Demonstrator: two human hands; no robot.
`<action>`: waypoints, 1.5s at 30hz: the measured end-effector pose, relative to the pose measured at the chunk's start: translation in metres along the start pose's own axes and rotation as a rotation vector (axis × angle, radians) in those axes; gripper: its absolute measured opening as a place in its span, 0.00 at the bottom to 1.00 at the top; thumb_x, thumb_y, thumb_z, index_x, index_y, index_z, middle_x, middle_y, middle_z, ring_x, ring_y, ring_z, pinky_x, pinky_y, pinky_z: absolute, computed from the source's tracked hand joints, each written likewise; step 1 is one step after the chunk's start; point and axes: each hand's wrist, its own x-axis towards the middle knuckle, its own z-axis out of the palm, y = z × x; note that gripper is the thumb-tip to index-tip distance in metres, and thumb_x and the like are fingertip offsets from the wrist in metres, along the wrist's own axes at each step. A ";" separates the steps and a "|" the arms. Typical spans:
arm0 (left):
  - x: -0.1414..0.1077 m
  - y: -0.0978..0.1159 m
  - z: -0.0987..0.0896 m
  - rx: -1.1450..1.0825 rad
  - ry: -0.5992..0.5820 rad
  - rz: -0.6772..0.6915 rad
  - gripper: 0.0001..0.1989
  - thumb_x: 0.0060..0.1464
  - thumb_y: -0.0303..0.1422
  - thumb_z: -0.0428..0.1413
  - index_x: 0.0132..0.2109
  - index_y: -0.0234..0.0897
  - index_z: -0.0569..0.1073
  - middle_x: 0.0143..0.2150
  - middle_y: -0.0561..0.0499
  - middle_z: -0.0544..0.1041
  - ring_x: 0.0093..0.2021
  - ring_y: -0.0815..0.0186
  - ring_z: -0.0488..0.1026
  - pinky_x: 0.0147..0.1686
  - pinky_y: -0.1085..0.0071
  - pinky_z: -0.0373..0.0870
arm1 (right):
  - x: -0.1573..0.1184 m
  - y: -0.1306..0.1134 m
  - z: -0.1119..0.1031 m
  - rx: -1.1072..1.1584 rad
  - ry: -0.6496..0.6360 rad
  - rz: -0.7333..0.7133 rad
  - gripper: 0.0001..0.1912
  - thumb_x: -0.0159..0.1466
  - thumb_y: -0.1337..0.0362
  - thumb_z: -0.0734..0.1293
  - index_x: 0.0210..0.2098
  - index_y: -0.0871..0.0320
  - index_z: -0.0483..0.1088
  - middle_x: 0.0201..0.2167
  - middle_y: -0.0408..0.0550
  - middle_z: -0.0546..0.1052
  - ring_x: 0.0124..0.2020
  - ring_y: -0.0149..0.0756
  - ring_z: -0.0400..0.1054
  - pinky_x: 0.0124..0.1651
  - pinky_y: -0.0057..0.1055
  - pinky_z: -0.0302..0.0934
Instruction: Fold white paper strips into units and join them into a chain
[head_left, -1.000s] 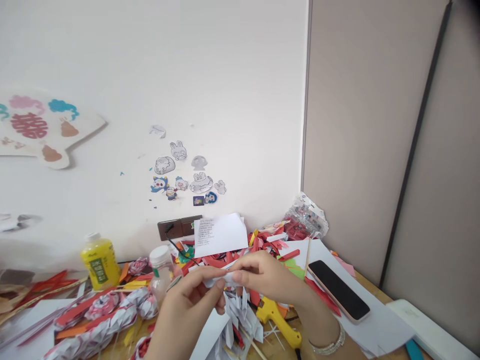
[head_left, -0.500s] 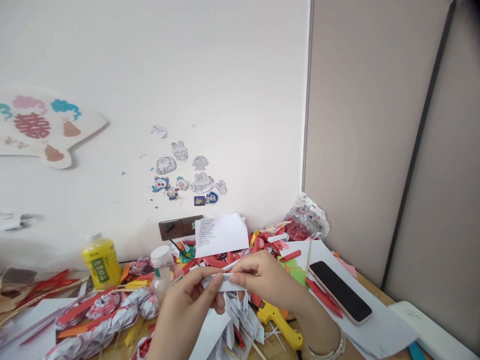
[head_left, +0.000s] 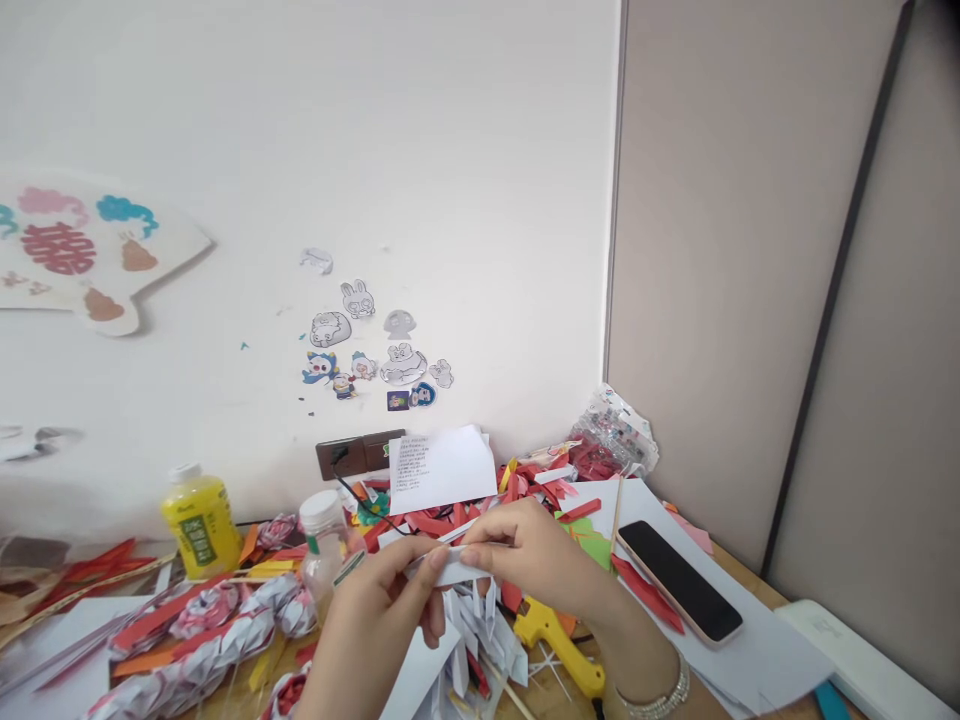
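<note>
A small folded strip of white paper (head_left: 459, 570) is pinched between both hands above the cluttered table. My left hand (head_left: 390, 600) grips its left end between thumb and fingers. On the strip's right part, the thumb and fingertips of my right hand (head_left: 525, 555) press together. Below the hands lies a pile of folded white paper pieces (head_left: 480, 635). A yellow glue gun (head_left: 559, 648) rests just right of that pile, under my right wrist, which wears a silvery bracelet.
A yellow bottle (head_left: 201, 522) and a clear jar (head_left: 322, 545) stand on the left. A black-screened phone (head_left: 681, 582) lies on white sheets at the right. Red paper scraps (head_left: 442, 522) and a written sheet (head_left: 442, 468) are near the wall.
The white strip has tilted slightly, with its right end a little higher, and the left hand's lower fingers have shifted a little. The view has moved very slightly.
</note>
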 end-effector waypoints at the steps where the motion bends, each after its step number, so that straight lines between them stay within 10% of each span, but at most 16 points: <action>1: 0.000 0.000 0.000 -0.014 -0.021 -0.009 0.12 0.48 0.40 0.51 0.25 0.37 0.71 0.09 0.59 0.67 0.13 0.71 0.62 0.17 0.77 0.58 | 0.000 0.001 -0.001 0.016 -0.022 0.011 0.09 0.58 0.64 0.62 0.23 0.61 0.69 0.18 0.40 0.68 0.19 0.25 0.59 0.22 0.20 0.50; 35: -0.004 0.007 -0.001 0.204 -0.022 0.005 0.14 0.46 0.41 0.50 0.22 0.37 0.71 0.11 0.59 0.62 0.15 0.71 0.59 0.17 0.77 0.54 | -0.006 -0.004 -0.023 -0.157 -0.066 -0.145 0.12 0.63 0.69 0.56 0.41 0.55 0.68 0.35 0.43 0.71 0.32 0.28 0.64 0.34 0.23 0.57; 45: -0.006 0.008 0.003 0.477 0.038 0.170 0.12 0.49 0.38 0.50 0.28 0.39 0.75 0.25 0.51 0.78 0.26 0.62 0.71 0.27 0.72 0.64 | -0.004 -0.006 -0.012 -0.297 -0.150 -0.196 0.11 0.63 0.68 0.56 0.43 0.56 0.65 0.38 0.44 0.72 0.35 0.30 0.65 0.36 0.24 0.57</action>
